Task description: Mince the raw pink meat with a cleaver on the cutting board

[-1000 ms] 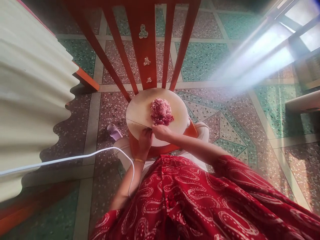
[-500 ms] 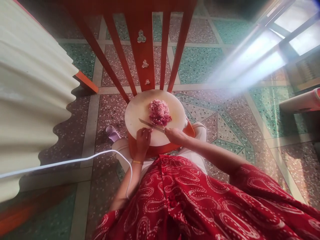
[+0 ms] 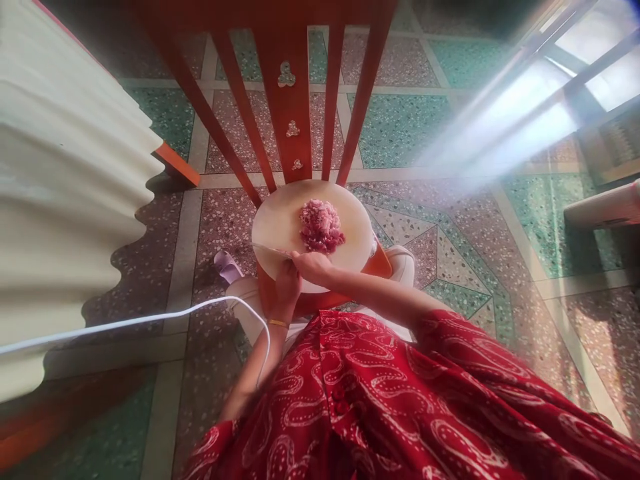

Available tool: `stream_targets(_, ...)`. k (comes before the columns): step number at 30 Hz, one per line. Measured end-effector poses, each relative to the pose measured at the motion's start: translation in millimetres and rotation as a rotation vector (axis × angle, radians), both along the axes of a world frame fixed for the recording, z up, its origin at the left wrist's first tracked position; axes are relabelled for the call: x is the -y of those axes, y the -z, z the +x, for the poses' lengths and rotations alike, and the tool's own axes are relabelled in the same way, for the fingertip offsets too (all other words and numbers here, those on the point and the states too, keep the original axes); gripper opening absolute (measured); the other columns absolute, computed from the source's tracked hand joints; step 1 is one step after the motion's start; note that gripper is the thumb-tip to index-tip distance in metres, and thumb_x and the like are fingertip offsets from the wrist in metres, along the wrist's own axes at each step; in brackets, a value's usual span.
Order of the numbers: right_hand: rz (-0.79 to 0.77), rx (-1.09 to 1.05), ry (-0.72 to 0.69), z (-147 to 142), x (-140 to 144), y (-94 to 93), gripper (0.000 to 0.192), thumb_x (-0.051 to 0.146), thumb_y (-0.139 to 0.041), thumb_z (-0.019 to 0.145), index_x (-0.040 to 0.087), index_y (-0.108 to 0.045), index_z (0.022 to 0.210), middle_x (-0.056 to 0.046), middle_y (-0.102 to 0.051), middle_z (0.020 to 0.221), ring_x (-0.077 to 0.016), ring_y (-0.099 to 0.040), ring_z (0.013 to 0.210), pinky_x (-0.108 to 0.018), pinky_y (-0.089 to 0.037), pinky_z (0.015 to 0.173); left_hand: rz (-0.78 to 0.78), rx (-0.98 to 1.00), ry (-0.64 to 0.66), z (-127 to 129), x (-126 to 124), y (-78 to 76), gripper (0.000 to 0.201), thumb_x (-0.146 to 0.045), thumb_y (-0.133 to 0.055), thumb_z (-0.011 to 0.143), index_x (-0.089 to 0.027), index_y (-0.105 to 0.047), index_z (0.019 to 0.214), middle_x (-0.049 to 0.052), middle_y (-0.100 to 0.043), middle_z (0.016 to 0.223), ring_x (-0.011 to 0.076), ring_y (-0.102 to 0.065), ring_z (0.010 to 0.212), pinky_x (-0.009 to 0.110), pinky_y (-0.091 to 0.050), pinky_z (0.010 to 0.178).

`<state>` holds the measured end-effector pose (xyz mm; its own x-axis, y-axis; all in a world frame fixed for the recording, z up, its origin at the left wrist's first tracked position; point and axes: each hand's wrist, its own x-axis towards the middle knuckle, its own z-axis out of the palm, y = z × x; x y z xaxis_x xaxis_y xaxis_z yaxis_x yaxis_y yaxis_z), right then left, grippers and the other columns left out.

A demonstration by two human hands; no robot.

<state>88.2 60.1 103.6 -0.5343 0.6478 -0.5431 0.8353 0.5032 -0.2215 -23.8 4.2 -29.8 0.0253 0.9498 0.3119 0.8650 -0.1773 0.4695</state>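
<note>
A round cream cutting board (image 3: 356, 213) lies on the seat of the orange-brown chair (image 3: 285, 100). On its middle sits a heap of finely chopped pink and dark red pieces (image 3: 321, 225), which look like onion. My right hand (image 3: 314, 268) is closed round the handle of a knife (image 3: 270, 250), its thin blade pointing left over the board's near left part. Close against it, just below the blade, my left hand (image 3: 289, 283) has its fingers curled together. What they pinch, if anything, is hidden.
A white cable (image 3: 150, 322) runs from the left to my left arm. The cream wavy-edged cloth (image 3: 65, 200) hangs at the left. A lilac slipper (image 3: 228, 267) shows on the tiled floor beside the chair. At the right stands a pale object (image 3: 603, 203).
My right hand has moved left with the knife, up to my left hand. The blade has shifted from beside the heap to the board's left edge. The heap looks unchanged.
</note>
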Motion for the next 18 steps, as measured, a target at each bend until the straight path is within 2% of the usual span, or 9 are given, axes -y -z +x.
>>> stream_targets(2,-0.003,-0.025,-0.004,10,1,0.7,0.027,0.017,-0.033,0.091,0.018,-0.043,0.116,-0.012,-0.067,0.092,-0.0233,-0.066,0.083,-0.032,-0.049,0.067,0.002,0.035,0.002,0,0,-3.1,0.021,-0.019,-0.045,0.088,-0.013,-0.063,0.097,0.012,-0.065,0.092,0.0241,-0.058,0.092,0.041,-0.044,0.087)
stream_targets(4,0.006,-0.024,0.006,35,4,2.7,0.03,0.016,-0.035,0.09,0.018,-0.042,0.12,-0.012,-0.067,0.092,-0.0216,-0.066,0.083,-0.029,-0.048,0.067,0.017,0.085,0.009,0,1,-6.9,0.02,-0.023,-0.047,0.087,-0.016,-0.064,0.097,0.01,-0.064,0.096,0.023,-0.057,0.095,0.039,-0.045,0.088)
stream_targets(7,0.046,0.059,0.092,71,13,3.8,0.04,0.013,-0.034,0.089,0.017,-0.036,0.128,-0.011,-0.067,0.087,-0.022,-0.066,0.079,-0.028,-0.047,0.065,0.048,0.146,-0.006,-1,4,-10.5,0.02,-0.025,-0.048,0.087,-0.019,-0.064,0.099,0.009,-0.062,0.1,0.0207,-0.056,0.096,0.036,-0.045,0.088)
stream_targets(9,0.056,0.078,0.102,81,19,1.3,0.039,0.014,-0.033,0.089,0.017,-0.037,0.128,-0.01,-0.067,0.084,-0.0225,-0.066,0.078,-0.028,-0.046,0.063,0.063,0.156,-0.03,-1,6,-11.1,0.021,-0.025,-0.048,0.088,-0.019,-0.063,0.102,0.009,-0.061,0.101,0.0203,-0.056,0.096,0.036,-0.045,0.088)
stream_targets(14,0.029,0.054,0.031,68,28,-9.5,0.03,0.017,-0.032,0.09,0.017,-0.045,0.117,-0.012,-0.064,0.088,-0.0226,-0.066,0.077,-0.029,-0.046,0.06,0.038,0.12,-0.01,0,7,-8.9,0.023,-0.025,-0.044,0.09,-0.016,-0.061,0.1,0.008,-0.063,0.096,0.021,-0.055,0.094,0.037,-0.044,0.087)
stream_targets(18,0.044,0.041,0.025,48,22,-7.1,0.03,0.012,-0.035,0.087,0.018,-0.045,0.115,-0.013,-0.064,0.094,-0.0238,-0.066,0.081,-0.03,-0.048,0.062,0.022,0.13,0.01,-1,3,-4.2,0.023,-0.025,-0.042,0.091,-0.015,-0.06,0.1,0.009,-0.064,0.097,0.0214,-0.056,0.095,0.038,-0.043,0.088)
